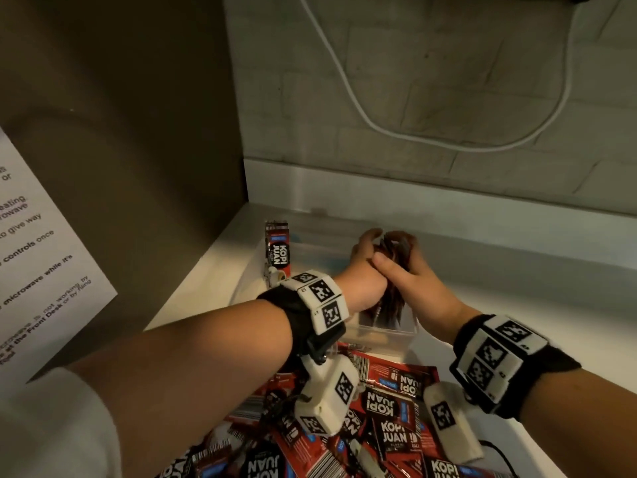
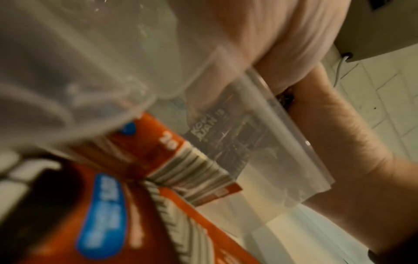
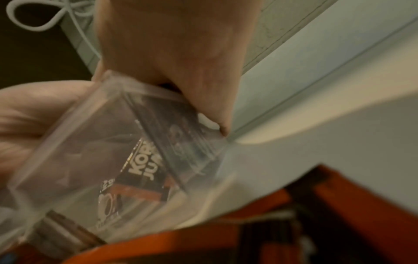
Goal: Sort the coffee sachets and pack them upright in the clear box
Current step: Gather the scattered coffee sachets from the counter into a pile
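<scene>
In the head view both hands meet over the clear box on the white counter. My left hand and right hand together grip a dark bundle of coffee sachets, held upright with its lower end inside the box. Several red sachets stand upright at the box's far left end. A loose pile of red and black sachets lies in front of the box. The right wrist view shows the box wall, a sachet behind it and my right hand above.
A tall brown panel on the left carries a printed paper notice. A white cable hangs on the tiled wall behind. Bare white counter lies to the right of the box.
</scene>
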